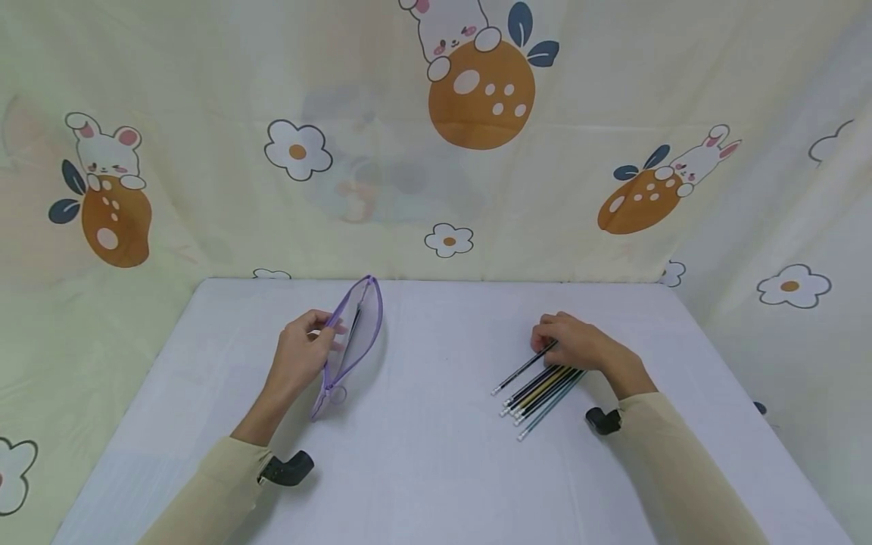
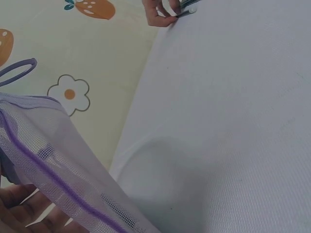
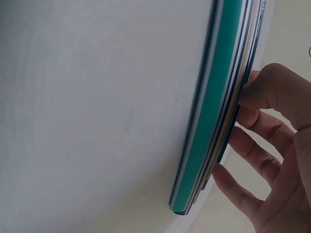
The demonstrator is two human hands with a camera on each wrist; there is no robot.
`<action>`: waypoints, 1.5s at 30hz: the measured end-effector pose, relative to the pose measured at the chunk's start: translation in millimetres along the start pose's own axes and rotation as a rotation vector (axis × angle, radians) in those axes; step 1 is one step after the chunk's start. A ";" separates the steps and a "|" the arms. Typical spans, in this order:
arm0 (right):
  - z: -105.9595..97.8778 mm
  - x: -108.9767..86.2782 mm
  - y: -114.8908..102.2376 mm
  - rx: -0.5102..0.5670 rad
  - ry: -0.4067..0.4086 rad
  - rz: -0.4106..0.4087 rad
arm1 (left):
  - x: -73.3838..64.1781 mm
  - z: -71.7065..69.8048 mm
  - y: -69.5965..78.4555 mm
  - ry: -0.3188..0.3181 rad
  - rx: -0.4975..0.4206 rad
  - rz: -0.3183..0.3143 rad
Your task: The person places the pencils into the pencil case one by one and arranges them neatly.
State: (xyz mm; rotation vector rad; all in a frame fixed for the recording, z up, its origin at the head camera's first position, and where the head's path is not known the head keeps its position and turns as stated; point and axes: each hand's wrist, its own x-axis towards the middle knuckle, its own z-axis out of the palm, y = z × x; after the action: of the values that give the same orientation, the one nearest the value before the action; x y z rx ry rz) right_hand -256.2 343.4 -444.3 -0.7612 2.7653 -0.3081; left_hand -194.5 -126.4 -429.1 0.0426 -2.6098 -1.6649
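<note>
My left hand (image 1: 298, 354) grips a purple-edged mesh pouch (image 1: 381, 312) by its left side, holding it up at the left of the table. One dark pencil (image 1: 352, 333) shows inside it. In the left wrist view, the mesh (image 2: 73, 160) covers part of the fingers (image 2: 22, 208). Over on the right, my right hand (image 1: 579, 342) pinches a dark pencil (image 1: 519, 372) near its far end. Just beside that pencil lies a bundle of black, gold and teal pencils (image 1: 543, 395), white-tipped ends toward me. The right wrist view shows a green pencil (image 3: 209, 126) closest to the camera.
A white cloth covers the table (image 1: 436, 469). Behind it hangs a cream curtain (image 1: 381, 204) printed with rabbits and flowers. Black wrist-worn pieces stick out by the left sleeve (image 1: 204, 492) and the right sleeve (image 1: 681, 469).
</note>
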 end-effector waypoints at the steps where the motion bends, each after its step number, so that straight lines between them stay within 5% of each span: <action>1: 0.6 0.3 0.6 0.000 0.000 -0.001 | 0.0 0.1 -0.1 0.001 0.001 -0.004; 45: -1.0 1.7 -6.1 -0.014 -0.035 0.004 | 2.4 -1.3 0.5 -0.004 -0.013 -0.007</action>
State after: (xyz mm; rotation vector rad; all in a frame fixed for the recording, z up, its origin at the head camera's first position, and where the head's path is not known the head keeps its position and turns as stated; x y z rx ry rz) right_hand -255.0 337.5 -442.0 -0.7567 2.7384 -0.2727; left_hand -196.9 -127.5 -428.0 0.0484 -2.6047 -1.6856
